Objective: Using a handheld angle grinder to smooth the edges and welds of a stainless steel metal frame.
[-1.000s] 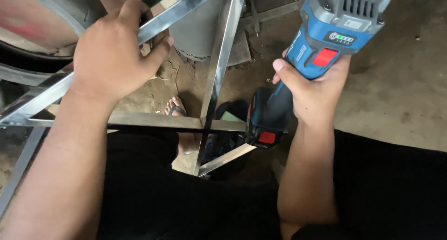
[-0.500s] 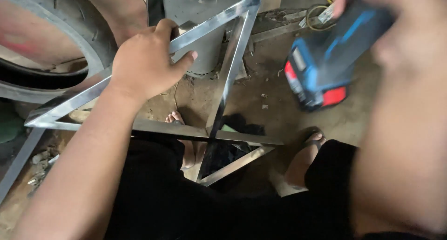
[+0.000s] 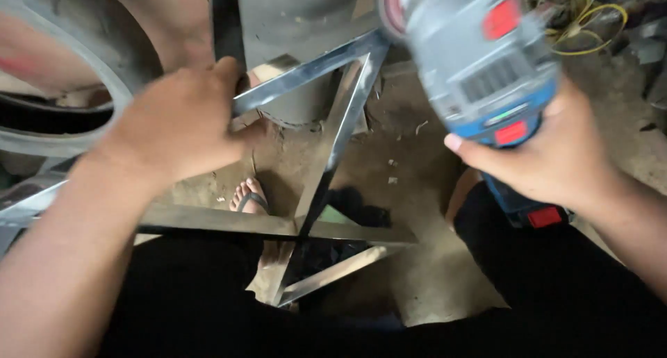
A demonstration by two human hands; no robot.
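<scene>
A single head-worn camera looks steeply down, close over the hands (image 3: pixel 180 122) and lap

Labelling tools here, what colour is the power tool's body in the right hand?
Blue and grey power tool, red patches; head view.

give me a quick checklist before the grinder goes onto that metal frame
1. Left hand gripping the metal frame: ok, clamped on the upper bar.
2. Right hand firm on the blue grinder: ok, wrapped around the body.
3. Grinder disc clear of the frame: ok, raised above it.
4. Sandalled foot clear of the work: not ok, it sits directly under the frame.
5. Gloves on hands: not ok, both bare.
6. Disc guard and disc condition: cannot tell, blurred.
</scene>
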